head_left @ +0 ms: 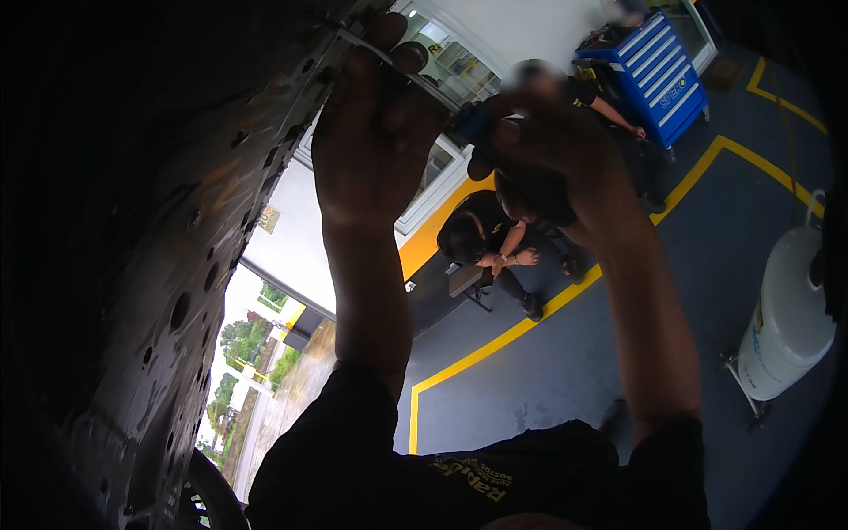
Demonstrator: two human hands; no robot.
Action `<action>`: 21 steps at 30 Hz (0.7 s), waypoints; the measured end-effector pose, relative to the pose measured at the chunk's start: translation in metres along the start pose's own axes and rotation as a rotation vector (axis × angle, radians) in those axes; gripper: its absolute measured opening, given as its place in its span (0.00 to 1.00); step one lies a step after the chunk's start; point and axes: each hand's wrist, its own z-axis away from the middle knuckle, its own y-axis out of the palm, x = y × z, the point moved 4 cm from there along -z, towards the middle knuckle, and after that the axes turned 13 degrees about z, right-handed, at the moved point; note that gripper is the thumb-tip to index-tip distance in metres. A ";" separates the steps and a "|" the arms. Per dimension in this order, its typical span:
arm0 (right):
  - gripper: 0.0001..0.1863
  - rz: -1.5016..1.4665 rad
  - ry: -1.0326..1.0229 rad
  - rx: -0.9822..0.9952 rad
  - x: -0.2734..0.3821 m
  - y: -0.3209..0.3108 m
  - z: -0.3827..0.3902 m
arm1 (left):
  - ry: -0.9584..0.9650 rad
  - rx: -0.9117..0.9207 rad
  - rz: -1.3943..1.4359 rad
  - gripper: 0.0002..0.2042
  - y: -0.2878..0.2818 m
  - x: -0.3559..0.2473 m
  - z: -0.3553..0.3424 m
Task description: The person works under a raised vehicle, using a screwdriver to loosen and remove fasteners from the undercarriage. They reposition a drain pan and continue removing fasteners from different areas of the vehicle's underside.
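Both my arms reach up beside the dark, perforated metal underside of a vehicle. A slim metal-shafted tool with a dark blue handle slants down to the right between my hands. My right hand is closed round its handle end. Up at the shaft's far end, my left hand has its fingers curled about the metal, close to the underside's edge. Deep shadow hides the fingertips and the spot where the shaft's tip ends.
A person sits on a low seat by the wall; another stands behind my right hand. Farther back is a blue tool cabinet. A white wheeled tank stands at the right. Yellow lines mark the grey floor; a tyre shows lower left.
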 end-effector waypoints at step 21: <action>0.13 0.651 -0.542 -0.497 -0.007 0.022 0.032 | 0.077 -0.123 -0.019 0.18 -0.008 -0.006 -0.004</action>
